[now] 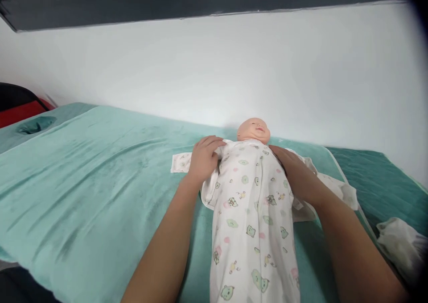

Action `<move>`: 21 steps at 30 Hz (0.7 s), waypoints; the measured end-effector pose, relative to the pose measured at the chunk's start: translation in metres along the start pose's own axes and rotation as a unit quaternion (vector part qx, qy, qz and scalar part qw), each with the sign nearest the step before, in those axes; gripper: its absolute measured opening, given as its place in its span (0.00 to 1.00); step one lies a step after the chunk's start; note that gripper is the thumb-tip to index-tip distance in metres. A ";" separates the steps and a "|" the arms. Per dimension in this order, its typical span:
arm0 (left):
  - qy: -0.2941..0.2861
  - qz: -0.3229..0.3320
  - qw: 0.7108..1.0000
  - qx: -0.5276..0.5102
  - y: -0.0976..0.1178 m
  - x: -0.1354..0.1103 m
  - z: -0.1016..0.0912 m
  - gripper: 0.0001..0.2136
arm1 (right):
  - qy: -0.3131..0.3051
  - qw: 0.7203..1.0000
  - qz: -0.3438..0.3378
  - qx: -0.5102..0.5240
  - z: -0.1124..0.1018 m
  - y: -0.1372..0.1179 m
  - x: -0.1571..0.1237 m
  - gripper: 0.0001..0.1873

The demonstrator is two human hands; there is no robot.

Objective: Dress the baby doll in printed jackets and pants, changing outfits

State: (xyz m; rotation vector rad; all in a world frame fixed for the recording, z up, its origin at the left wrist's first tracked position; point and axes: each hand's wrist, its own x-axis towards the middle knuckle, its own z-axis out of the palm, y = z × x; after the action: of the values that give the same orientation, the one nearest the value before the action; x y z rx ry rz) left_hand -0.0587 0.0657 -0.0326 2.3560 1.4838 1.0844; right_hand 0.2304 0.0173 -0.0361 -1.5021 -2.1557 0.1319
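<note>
The baby doll (253,128) is lying on the bed cover (100,174), left hand (203,158) resting loosely at one shoulder, right hand (290,164) lying flat along the other; from here I cannot tell whether either is pinching the printed garment (254,205). The garment is probably handling soft, the doll firm and light; shoulders are likely offering the surest hold.

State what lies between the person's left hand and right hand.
In the head view, the upper part of the patterned white cloth covering the doll lies between the left hand and the right hand.
</note>
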 end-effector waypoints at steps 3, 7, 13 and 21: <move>-0.059 0.028 0.997 0.032 0.007 -0.002 0.001 0.30 | -0.048 0.994 0.063 -0.071 0.004 0.011 -0.001 0.31; -0.088 0.004 0.991 0.100 0.005 -0.006 0.006 0.29 | -0.052 0.979 0.144 -0.134 0.006 0.020 0.003 0.23; -0.113 -0.073 0.980 0.147 -0.008 -0.013 -0.004 0.27 | -0.026 0.983 0.142 -0.115 0.011 0.028 -0.007 0.23; -0.111 -0.078 0.986 0.093 -0.023 -0.033 -0.024 0.25 | 0.148 0.985 0.073 0.039 -0.014 -0.060 -0.003 0.25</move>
State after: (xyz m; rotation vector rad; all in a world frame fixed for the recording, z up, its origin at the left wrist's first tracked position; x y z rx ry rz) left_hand -0.0988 0.0439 -0.0422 2.3379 1.7136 0.6498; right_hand 0.1866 -0.0111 -0.0039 -1.5274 -1.7881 0.0391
